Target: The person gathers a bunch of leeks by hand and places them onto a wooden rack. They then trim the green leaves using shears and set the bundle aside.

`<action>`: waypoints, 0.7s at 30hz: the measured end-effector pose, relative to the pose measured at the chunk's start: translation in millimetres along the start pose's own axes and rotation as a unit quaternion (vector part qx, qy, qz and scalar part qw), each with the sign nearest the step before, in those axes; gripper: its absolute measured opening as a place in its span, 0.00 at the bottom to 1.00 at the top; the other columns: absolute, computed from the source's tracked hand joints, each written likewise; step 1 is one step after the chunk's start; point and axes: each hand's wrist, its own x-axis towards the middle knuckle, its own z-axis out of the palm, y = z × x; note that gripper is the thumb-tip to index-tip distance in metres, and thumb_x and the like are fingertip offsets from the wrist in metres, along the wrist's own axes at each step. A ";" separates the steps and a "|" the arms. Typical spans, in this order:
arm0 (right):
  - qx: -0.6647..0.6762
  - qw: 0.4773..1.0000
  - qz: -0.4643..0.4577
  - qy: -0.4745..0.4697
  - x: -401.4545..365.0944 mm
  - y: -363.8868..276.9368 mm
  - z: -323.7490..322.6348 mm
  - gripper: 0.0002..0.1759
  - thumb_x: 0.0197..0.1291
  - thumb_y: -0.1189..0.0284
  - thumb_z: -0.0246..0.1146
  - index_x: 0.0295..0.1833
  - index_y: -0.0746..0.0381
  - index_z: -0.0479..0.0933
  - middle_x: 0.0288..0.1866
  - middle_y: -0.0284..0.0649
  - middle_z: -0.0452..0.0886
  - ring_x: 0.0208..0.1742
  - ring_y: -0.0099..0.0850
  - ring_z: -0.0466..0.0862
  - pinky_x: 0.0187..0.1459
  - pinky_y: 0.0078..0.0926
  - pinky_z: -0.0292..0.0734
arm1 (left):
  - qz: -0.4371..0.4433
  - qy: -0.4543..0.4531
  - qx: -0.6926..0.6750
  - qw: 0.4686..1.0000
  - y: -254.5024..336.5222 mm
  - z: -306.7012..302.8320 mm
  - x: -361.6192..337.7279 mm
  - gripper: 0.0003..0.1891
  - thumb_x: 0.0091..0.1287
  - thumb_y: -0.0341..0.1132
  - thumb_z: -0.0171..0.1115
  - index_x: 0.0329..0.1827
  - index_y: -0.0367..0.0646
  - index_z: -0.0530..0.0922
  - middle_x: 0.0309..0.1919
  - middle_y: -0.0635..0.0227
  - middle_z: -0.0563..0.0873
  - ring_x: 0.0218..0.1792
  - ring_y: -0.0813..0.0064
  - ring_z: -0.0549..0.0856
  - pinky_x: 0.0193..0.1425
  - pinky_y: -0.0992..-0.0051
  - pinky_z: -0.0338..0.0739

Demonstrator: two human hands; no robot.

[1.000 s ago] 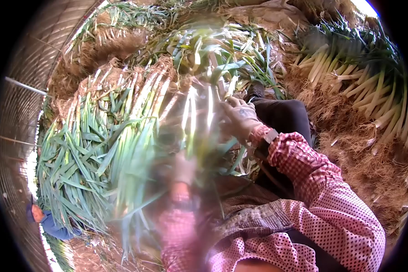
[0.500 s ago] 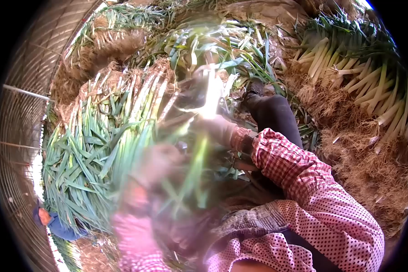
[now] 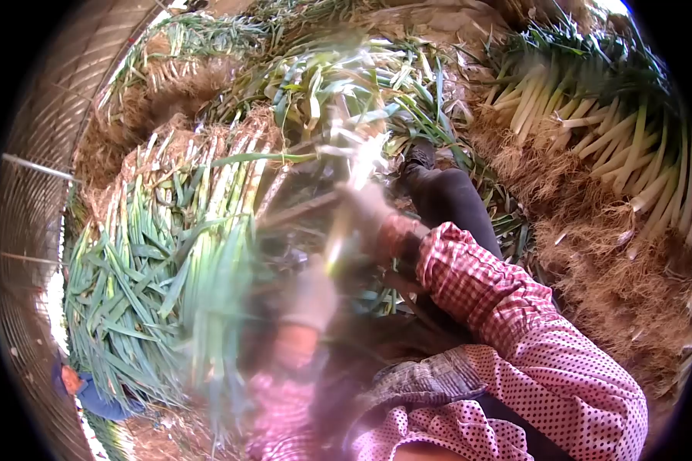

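My left hand [image 3: 312, 298], smeared by motion, is near the lower end of a pale leek stalk [image 3: 337, 240] at the centre. My right hand [image 3: 367, 209] is closed around that stalk higher up, in bright glare. Blurred green leaves hang to the left of my left hand. The leek pile [image 3: 142, 269] at the left lies with its roots up and its leaves down. Loose leaves and peelings [image 3: 323, 81] are heaped beyond my hands.
Cleaned leeks [image 3: 615, 131] with white stalks lie at the upper right, beside a wide mass of roots [image 3: 600, 284]. My bent leg [image 3: 460, 206] is right of centre. A person in blue [image 3: 104, 398] shows at the lower left, by the ribbed wall [image 3: 34, 207].
My left hand has moved right and slightly down, closer to the stalk. My right hand has shifted slightly, still at the stalk. The view has moved a little.
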 end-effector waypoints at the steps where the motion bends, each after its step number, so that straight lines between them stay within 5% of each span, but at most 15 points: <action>1: 0.064 0.993 -0.003 0.101 15.0 -1.0 2.1 0.16 0.60 0.68 0.68 0.44 0.71 0.81 0.32 0.46 0.85 0.31 0.36 0.85 0.31 0.36 0.81 | -0.001 -0.011 0.034 0.999 -5.0 -16.9 -18.0 0.15 0.70 0.38 0.59 0.53 0.40 0.69 0.35 0.42 0.87 0.41 0.40 0.87 0.47 0.46 0.80; 4: -0.127 0.985 -0.108 0.037 44.7 12.4 -10.4 0.15 0.55 0.68 0.70 0.42 0.69 0.82 0.30 0.43 0.84 0.28 0.32 0.84 0.30 0.32 0.81 | 0.047 0.031 0.136 0.989 -24.1 -51.6 -76.1 0.09 0.69 0.33 0.55 0.47 0.39 0.74 0.26 0.48 0.86 0.31 0.47 0.89 0.34 0.52 0.84; 5: -0.090 0.989 0.066 0.099 11.2 -22.4 4.8 0.14 0.55 0.69 0.69 0.41 0.68 0.83 0.29 0.42 0.84 0.27 0.30 0.84 0.30 0.30 0.80 | 0.032 0.027 0.157 0.987 -28.4 -60.6 -96.2 0.08 0.68 0.30 0.55 0.47 0.39 0.74 0.26 0.51 0.86 0.29 0.50 0.89 0.32 0.54 0.84; 6: -0.019 0.999 -0.022 0.034 7.6 -11.9 6.4 0.10 0.57 0.70 0.65 0.40 0.67 0.85 0.28 0.39 0.85 0.26 0.27 0.84 0.33 0.26 0.81 | 0.026 0.020 0.177 0.984 -30.8 -71.2 -114.6 0.08 0.68 0.30 0.55 0.47 0.40 0.74 0.26 0.53 0.86 0.29 0.51 0.89 0.31 0.56 0.84; 9: -0.156 0.980 -0.090 -0.089 -23.4 -18.7 23.1 0.09 0.58 0.73 0.64 0.39 0.65 0.86 0.28 0.37 0.86 0.27 0.26 0.84 0.33 0.26 0.81 | -0.012 -0.012 0.220 0.975 -41.0 -89.8 -165.2 0.11 0.66 0.28 0.56 0.50 0.39 0.73 0.28 0.56 0.85 0.29 0.55 0.89 0.30 0.59 0.83; 10: -0.180 0.975 -0.110 -0.068 -19.4 -8.4 29.6 0.09 0.58 0.73 0.63 0.41 0.65 0.86 0.26 0.37 0.85 0.26 0.25 0.83 0.33 0.26 0.80 | -0.038 -0.005 0.200 0.979 -47.8 -86.7 -180.9 0.15 0.68 0.35 0.64 0.51 0.41 0.70 0.28 0.51 0.85 0.30 0.46 0.87 0.34 0.55 0.81; 13: -0.228 0.956 -0.161 -0.086 10.3 10.7 26.9 0.12 0.66 0.69 0.63 0.40 0.67 0.85 0.24 0.42 0.83 0.28 0.26 0.84 0.32 0.31 0.77 | -0.069 0.034 0.197 0.977 -58.5 -82.6 -233.7 0.17 0.67 0.34 0.65 0.54 0.42 0.69 0.29 0.50 0.85 0.32 0.46 0.87 0.35 0.53 0.80; 14: -0.236 0.948 -0.185 -0.103 5.8 10.9 35.3 0.16 0.71 0.65 0.60 0.39 0.67 0.85 0.24 0.44 0.85 0.30 0.29 0.86 0.33 0.35 0.77 | -0.156 -0.048 0.153 0.975 -51.8 -87.5 -241.8 0.18 0.68 0.35 0.64 0.57 0.43 0.69 0.30 0.49 0.84 0.34 0.46 0.87 0.37 0.52 0.80; 16: -0.276 0.888 -0.361 -0.069 46.3 42.3 32.9 0.10 0.66 0.68 0.63 0.39 0.64 0.83 0.29 0.41 0.85 0.35 0.31 0.86 0.35 0.35 0.78 | -0.213 -0.041 0.168 0.962 -71.9 -58.2 -277.0 0.19 0.69 0.36 0.64 0.58 0.43 0.69 0.31 0.50 0.85 0.35 0.46 0.88 0.39 0.51 0.80; 18: -0.237 0.912 -0.334 0.025 76.7 28.9 5.0 0.13 0.67 0.64 0.64 0.36 0.63 0.82 0.26 0.36 0.80 0.28 0.27 0.78 0.30 0.33 0.72 | -0.312 -0.102 0.073 0.942 -65.9 -83.2 -297.0 0.20 0.69 0.35 0.64 0.62 0.45 0.70 0.33 0.50 0.87 0.35 0.45 0.87 0.42 0.51 0.79; 20: -0.182 0.937 -0.286 0.085 112.0 -9.6 -21.6 0.17 0.69 0.60 0.65 0.33 0.63 0.81 0.22 0.31 0.75 0.22 0.22 0.69 0.24 0.31 0.66 | -0.339 -0.007 0.030 0.940 -99.6 -67.4 -365.2 0.21 0.72 0.39 0.58 0.66 0.44 0.71 0.35 0.47 0.86 0.36 0.44 0.87 0.43 0.51 0.79; 21: -0.263 0.907 -0.318 0.090 93.8 -36.6 -15.1 0.16 0.67 0.59 0.68 0.35 0.60 0.80 0.23 0.27 0.75 0.22 0.20 0.68 0.24 0.25 0.63 | -0.357 0.041 0.000 0.933 -110.1 -64.1 -400.7 0.22 0.74 0.41 0.55 0.68 0.43 0.72 0.36 0.45 0.86 0.36 0.43 0.86 0.43 0.52 0.79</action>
